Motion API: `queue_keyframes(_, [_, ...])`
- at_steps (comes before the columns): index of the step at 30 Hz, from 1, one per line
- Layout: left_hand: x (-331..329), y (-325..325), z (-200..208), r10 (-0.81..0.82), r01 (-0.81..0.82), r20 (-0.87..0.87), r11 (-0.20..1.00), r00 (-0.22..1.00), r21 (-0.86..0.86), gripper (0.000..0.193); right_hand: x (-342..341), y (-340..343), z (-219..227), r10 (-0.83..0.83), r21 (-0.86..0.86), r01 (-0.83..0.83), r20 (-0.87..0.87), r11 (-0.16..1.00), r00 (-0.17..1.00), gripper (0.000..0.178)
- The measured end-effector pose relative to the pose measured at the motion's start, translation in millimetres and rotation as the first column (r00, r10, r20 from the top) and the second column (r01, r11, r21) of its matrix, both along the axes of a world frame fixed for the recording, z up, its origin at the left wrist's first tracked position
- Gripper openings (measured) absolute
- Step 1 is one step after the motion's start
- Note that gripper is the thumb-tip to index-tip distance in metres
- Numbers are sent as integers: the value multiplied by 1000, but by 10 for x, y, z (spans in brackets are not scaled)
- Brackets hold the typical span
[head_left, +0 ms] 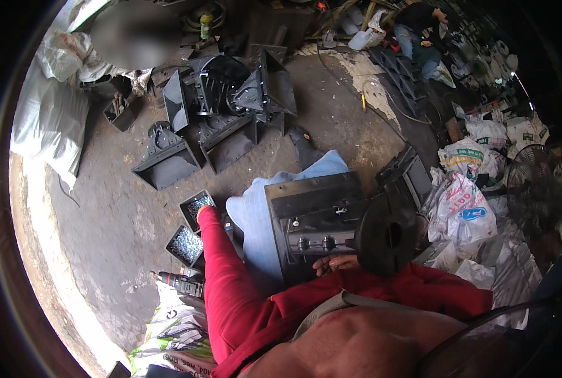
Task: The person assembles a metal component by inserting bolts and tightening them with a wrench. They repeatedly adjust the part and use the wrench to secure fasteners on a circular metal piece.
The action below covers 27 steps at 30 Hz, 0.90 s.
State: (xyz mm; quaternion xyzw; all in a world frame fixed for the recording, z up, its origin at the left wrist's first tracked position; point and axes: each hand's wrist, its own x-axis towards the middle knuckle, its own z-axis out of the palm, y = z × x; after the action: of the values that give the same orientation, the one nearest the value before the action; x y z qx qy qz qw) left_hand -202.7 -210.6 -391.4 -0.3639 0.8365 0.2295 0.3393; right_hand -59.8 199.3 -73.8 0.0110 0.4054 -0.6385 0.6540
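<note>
A large black hopper-like part lies across my lap, with a round black flange at its right end. Bolts and a loose-looking silver fastener show on its face. My right hand rests at the part's near edge, fingers loosely bent and apart, nothing seen in them. My left arm reaches forward in a red sleeve, and my left hand is at a black bin of small silver fasteners. Its fingers are hidden. A second bin of fasteners stands nearer.
A cordless drill lies left of my leg. Several black hopper parts stand on the floor ahead. White sacks and a fan are to the right. Another person works at the far right.
</note>
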Motion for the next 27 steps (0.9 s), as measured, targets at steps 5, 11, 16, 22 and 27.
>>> queue_keyframes(5, [7, -51, 4, -111, 109, 55, 993, 992, 36, 42, 55, -8, -55, -57, -60, 55, -32, 997, 998, 55])
queue_keyframes(11, [120, -425, -223, -197, 197, 18, 980, 980, 2, 40, -78, -111, -31, 27, -65, -29, -43, 997, 999, 57])
queue_keyframes(16, [-30, -165, -404, -234, 234, -29, 972, 972, 11, 34, -12, -79, -21, 1, -29, -2, -51, 1000, 999, 56])
queue_keyframes(22, [-107, -90, -254, -59, 57, 51, 997, 997, 42, 41, -10, -106, -55, -8, -20, 8, -39, 1000, 999, 54])
queue_keyframes(27, [-148, -228, -197, -93, 91, 67, 996, 993, 23, 42, -21, -162, -77, 2, -29, -2, -29, 1000, 1000, 53])
